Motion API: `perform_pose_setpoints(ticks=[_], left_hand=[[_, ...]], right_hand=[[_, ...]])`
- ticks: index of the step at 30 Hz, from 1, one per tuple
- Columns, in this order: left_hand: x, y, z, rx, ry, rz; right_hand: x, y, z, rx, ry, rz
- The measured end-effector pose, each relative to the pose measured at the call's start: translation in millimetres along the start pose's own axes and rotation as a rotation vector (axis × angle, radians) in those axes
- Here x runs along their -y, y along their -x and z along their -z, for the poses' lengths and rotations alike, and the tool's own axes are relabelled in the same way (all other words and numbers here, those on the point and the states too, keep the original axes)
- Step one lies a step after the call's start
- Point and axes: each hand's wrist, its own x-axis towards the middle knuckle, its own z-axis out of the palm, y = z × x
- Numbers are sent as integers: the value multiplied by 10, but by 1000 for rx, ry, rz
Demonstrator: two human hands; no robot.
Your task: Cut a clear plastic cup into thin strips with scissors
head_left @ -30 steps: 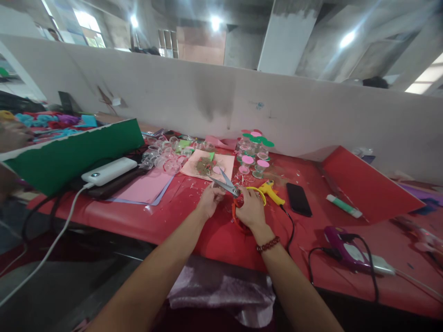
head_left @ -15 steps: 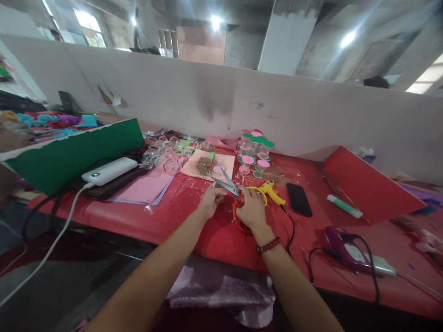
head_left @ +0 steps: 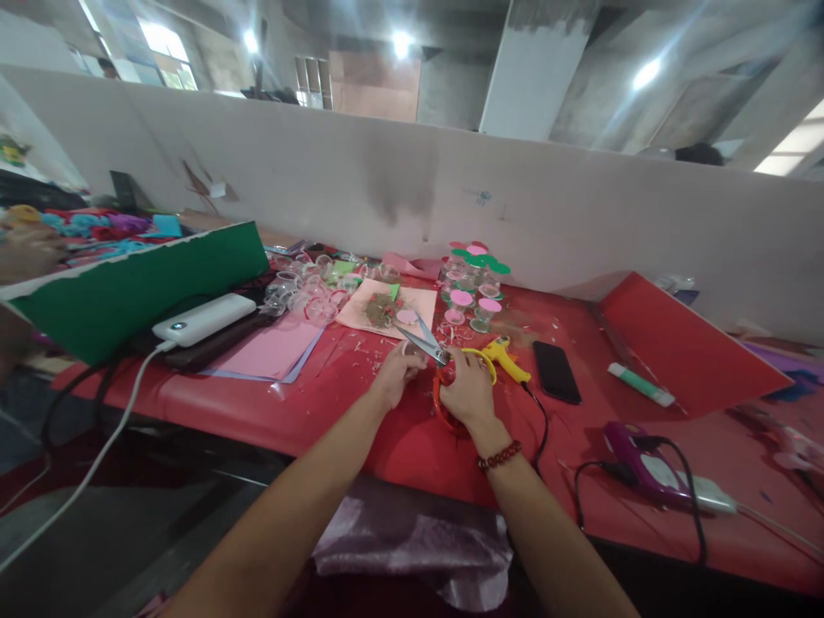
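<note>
Scissors [head_left: 441,356] (agape) in right hand [head_left: 469,388]

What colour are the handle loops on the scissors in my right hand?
One handle loop is orange, the other loop yellow; the head view shows both.

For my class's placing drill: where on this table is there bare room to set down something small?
Free: red table between the pink sheets and left forearm; the front patch between that and the right forearm, below the scissors; a narrower gap between phone and green-and-white tube. Crowded: around and beyond the scissors, with clear cups, pink mat, yellow glue gun.
</note>
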Motion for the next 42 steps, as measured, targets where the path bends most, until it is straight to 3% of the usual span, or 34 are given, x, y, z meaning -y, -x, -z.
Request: perform_pose_setpoints(ticks=[27, 42], left_hand=[[-9, 4, -27, -64, 29, -35], [-11, 12, -17, -35, 38, -26]], right_hand=[[6, 8, -12, 49, -14, 5], [10, 12, -15, 75, -5, -10]])
